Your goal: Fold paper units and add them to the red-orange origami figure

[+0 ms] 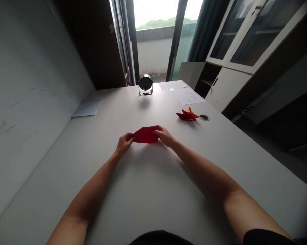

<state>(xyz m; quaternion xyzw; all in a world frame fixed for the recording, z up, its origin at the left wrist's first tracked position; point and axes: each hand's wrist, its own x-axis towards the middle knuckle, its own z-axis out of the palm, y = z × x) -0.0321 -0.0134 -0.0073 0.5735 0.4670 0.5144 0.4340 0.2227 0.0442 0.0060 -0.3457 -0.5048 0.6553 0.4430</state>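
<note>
A folded piece of red paper [145, 135] is held up just above the white table, its left end narrowing to a point. My left hand [125, 142] pinches that pointed end between thumb and fingers. At the wider right end, my right hand [164, 135] grips the paper with the thumb on its near face and the fingers behind. Beyond my right hand lies a small pile of red and orange folded paper pieces [188, 115]; how many overlap there I cannot tell.
White table [148, 190] against a wall on the left. A round black device on a metal stand [145, 85] stands at the far edge. Paper sheets [188, 95] lie far right, another sheet [87, 107] far left. Beside the folded pile is a round cable hole [204, 117].
</note>
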